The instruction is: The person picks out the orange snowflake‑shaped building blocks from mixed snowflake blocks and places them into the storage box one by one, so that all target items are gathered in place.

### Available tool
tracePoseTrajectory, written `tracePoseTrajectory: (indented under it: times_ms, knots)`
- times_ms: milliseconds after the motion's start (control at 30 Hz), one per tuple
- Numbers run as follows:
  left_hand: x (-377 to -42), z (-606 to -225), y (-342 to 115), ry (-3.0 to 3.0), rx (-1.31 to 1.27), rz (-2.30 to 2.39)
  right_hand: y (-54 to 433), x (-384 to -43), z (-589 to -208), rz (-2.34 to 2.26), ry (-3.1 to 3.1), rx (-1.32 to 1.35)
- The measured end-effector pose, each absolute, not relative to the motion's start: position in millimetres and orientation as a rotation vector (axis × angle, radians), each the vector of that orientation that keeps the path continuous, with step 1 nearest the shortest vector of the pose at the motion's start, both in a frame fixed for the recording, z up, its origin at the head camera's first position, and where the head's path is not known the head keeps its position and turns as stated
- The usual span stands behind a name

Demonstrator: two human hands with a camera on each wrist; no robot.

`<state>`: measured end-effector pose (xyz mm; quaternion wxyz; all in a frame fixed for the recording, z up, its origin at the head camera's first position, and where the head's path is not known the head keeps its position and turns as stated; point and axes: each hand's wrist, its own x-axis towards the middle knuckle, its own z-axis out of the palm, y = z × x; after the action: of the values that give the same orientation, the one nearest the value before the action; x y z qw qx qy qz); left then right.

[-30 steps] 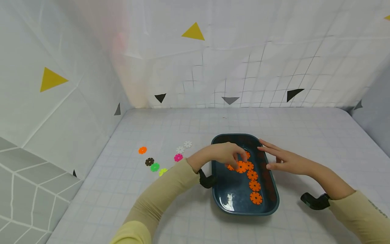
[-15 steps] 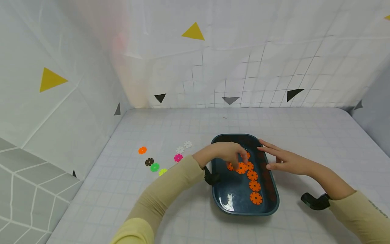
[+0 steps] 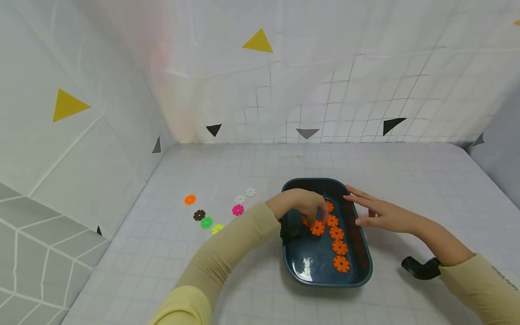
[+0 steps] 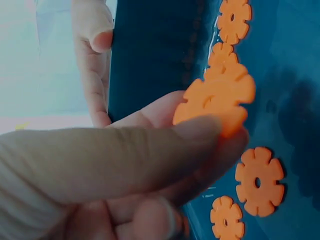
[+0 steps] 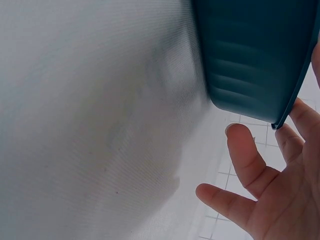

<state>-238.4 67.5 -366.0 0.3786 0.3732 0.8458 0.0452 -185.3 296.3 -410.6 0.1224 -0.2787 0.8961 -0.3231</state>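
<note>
Inside a dark teal plastic tray [image 3: 308, 275], my left hand [image 3: 306, 203] pinches an orange notched flower-shaped disc [image 4: 220, 97] between thumb and fingers. Other orange discs lie on the tray floor: a line of several, such as one disc [image 3: 341, 263] at the near end, and another disc [image 4: 260, 181] seen in the left wrist view beside the fingers. The right hand [image 3: 383, 215] touches the tray's right rim with straight, spread fingers; in the right wrist view, some of its fingers [image 5: 245, 155] stand apart from the tray wall.
Loose discs lie on the white gridded table [image 3: 170, 271] left of the tray: an orange one [image 3: 189, 200], a brown one [image 3: 199, 215], a green one [image 3: 206, 222], a yellow one [image 3: 217, 229], a pink one [image 3: 238, 210] and two white ones [image 3: 240, 199]. White sheeted walls [image 3: 325, 90] enclose the table.
My left hand has shifted slightly right within the tray. The pinched orange disc has moved a little left and nearer, away from the line. The right hand and tray stay put.
</note>
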Motion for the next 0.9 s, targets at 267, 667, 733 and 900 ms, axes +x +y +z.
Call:
tracePoseTrajectory:
  times_ms: [267,667,733,900]
  knots:
    - [-235,-370,74,2.110,0.921,0.020,297,-185,-411,-0.936,2.620,-0.823]
    - [-235,-382,84,2.124,0.878,-0.137,297,-186,-412,-0.937,2.621,-0.821]
    - [-234,-383,85,2.128,0.899,-0.179,297,-187,-412,-0.932,2.623,-0.814]
    - [-234,-384,85,2.135,0.933,-0.258,297,-186,-412,-0.921,2.624,-0.801]
